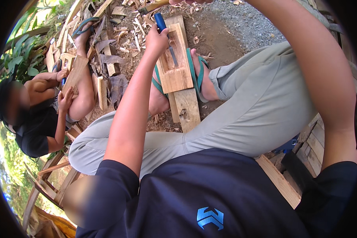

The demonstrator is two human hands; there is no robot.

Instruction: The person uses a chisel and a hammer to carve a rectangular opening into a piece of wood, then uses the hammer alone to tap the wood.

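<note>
My left hand [156,41] is wrapped round a chisel [160,22] by its blue handle. The chisel's metal blade slants down into a hollow cut in a pale wooden block [176,82]. At the top edge, my right hand [191,1] is partly cut off by the frame. It grips a wooden-handled tool [154,6] with a dark end, whose kind I cannot make out. This tool is beyond the chisel's handle and apart from it. The block rests on a longer board [188,109], between my two feet in green flip-flops [197,75].
Wood chips [137,33] and offcuts litter the ground beyond and left of the block. Another person [39,115] sits at the left, holding a wooden piece [75,73] and a blue-handled tool. Gravel [242,23] lies at the far right. Planks [279,180] are beside my right leg.
</note>
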